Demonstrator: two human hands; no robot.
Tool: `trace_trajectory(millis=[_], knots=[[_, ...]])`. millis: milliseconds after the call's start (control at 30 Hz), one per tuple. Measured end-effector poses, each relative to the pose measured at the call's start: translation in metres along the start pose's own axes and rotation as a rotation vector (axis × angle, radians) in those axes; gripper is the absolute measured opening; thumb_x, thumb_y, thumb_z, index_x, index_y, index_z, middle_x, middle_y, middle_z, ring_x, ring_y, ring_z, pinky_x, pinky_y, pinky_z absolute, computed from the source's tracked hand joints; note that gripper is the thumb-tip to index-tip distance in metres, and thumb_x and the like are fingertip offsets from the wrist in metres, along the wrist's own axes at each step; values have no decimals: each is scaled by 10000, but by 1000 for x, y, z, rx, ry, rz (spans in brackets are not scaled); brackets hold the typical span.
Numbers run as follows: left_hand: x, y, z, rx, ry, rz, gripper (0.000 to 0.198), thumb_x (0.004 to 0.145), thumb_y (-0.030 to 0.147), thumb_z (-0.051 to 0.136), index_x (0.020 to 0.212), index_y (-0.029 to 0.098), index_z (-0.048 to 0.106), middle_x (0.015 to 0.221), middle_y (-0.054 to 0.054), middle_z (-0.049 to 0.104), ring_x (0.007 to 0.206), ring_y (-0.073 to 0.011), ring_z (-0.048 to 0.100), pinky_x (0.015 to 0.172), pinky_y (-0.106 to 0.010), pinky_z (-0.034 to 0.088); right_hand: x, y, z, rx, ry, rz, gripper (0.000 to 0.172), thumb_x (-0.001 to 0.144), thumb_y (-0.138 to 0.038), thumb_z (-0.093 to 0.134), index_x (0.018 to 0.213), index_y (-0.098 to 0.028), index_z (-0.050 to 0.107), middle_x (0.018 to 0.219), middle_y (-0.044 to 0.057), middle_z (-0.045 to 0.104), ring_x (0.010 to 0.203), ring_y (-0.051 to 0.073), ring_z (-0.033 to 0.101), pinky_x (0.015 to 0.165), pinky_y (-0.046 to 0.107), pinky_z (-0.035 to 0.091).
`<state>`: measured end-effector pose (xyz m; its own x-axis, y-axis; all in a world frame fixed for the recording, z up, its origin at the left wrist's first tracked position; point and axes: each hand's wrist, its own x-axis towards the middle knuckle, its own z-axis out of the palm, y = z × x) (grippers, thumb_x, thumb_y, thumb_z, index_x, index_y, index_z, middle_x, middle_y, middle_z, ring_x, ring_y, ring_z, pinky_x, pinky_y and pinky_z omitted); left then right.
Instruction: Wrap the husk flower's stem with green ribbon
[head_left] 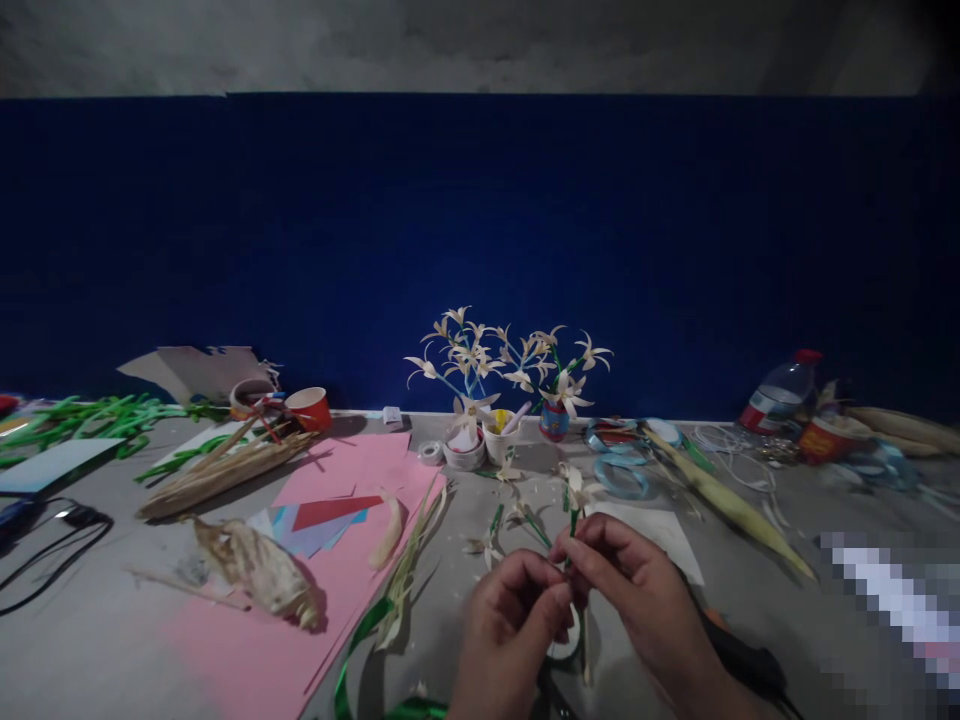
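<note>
Both my hands meet low in the middle of the head view. My left hand (508,620) is closed, its fingers pinched on the green stem of a small cream paper flower (576,490). My right hand (637,590) is closed too, its fingertips pressed on the same stem just above the left. The flower's pale petals stand up just beyond my fingers. A green ribbon (360,650) curls on the table below and left of my hands. A few more small flowers (517,515) lie on the grey table (90,640) just ahead.
Finished cream flowers (510,360) stand in small cups against the blue wall. Pink paper (330,580) with coloured sheets, dried husks (255,570) and straw strips (225,465) lie left. Tape rolls (621,475), a long husk (724,500) and a bottle (780,395) lie right. Black cable (45,540) far left.
</note>
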<state>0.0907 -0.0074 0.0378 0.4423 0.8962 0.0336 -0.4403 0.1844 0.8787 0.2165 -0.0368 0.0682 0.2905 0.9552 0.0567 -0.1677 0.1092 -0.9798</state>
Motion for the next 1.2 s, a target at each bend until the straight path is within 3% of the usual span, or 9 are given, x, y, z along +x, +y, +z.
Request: trace_trajectory(millis=[267,467,800,1000,1200], knots=[[-3,-3,2,66,29,13,346,708,463,787,679,156,630,625,7,597,586,-115,484,555,-222,380,1,5,0,-93,29,-94,281,781,-404,750,644,-198,616,632,-38,563,539,116,552,511,229,455],[-3,-1,3,3,45,-5,351,667,457,821,673,147,656,615,7,603,570,-109,486,535,-213,385,-1,6,0,-104,77,-73,242,768,-404,763,720,-201,640,636,-36,590,569,122,563,539,225,464],[-2,-1,4,-23,37,9,330,680,437,817,664,152,651,592,16,582,565,-111,489,532,-215,386,2,5,0,-41,40,-59,279,735,-413,791,671,-192,634,646,-38,581,557,110,540,527,223,463],[0,-1,2,-43,55,-3,329,672,431,825,674,147,659,592,14,603,551,-100,497,532,-210,391,1,6,-1,69,19,-21,259,749,-438,780,792,-196,698,719,-1,671,584,130,583,541,240,482],[1,-1,2,-34,43,-8,294,687,402,820,681,154,662,597,22,603,555,-97,500,543,-211,396,2,7,-1,40,30,-13,239,713,-394,819,708,-191,693,688,-9,671,584,117,561,549,226,462]])
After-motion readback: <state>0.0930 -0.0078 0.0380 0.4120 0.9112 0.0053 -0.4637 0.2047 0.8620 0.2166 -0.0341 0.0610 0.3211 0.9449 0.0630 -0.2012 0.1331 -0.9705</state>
